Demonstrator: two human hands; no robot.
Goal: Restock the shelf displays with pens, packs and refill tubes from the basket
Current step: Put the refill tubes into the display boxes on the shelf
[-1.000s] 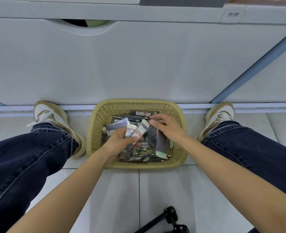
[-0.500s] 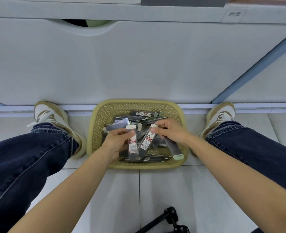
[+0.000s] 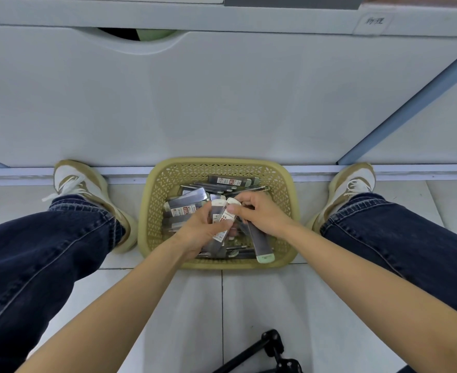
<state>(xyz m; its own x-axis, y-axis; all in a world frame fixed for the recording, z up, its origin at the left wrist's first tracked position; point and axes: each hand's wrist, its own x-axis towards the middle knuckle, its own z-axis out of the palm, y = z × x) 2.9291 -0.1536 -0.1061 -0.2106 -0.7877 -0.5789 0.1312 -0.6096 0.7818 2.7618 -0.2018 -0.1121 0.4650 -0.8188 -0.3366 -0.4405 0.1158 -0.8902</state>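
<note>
A yellow lattice basket [image 3: 152,224] stands on the floor between my feet, full of dark refill tubes and packs with white and red labels. My left hand [image 3: 200,230] is inside it, gripping two white-capped refill tubes [image 3: 223,222] held side by side. My right hand [image 3: 262,214] pinches the cap of one of those tubes and also holds a long dark tube with a pale green cap [image 3: 261,244] that points toward the basket's near rim. More tubes [image 3: 232,181] lie at the basket's far side.
A white cabinet front [image 3: 222,103] with a cut-out handle rises just behind the basket. My knees in blue jeans and tan shoes [image 3: 82,184] flank the basket. A black stand [image 3: 273,351] lies on the tiled floor near me. A blue post [image 3: 410,103] slants at right.
My hands have come together over the basket. The two white-capped tubes, apart before, are now side by side in my left hand with my right fingers on one cap.
</note>
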